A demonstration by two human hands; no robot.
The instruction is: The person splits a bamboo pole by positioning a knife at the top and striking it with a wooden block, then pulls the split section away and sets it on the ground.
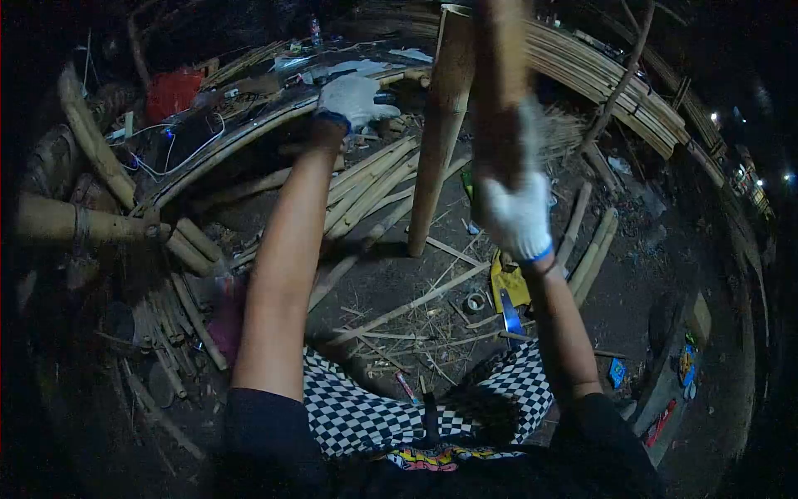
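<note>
My right hand [517, 218], in a white glove with a blue cuff, is closed around a bamboo piece [503, 58] raised upright in front of me. Motion smears both the piece and the fingers. An upright bamboo post [440, 125] stands just left of it, its foot on the ground. My left hand [353, 100], gloved too, is stretched forward on the left with the thumb pointing right, holding nothing visible. It overlaps the long curved bamboo rail [249, 130] in this view. Beneath it lies a pile of split bamboo strips [374, 185].
Near my knees, a blade [510, 314] lies by a yellow bag [511, 281] and a tape roll [475, 303]. Bamboo offcuts [407, 318] litter the ground. At left are a red bag [173, 95], a white cable [187, 160] and thick bamboo poles [75, 220]. Long strips [598, 71] are stacked behind.
</note>
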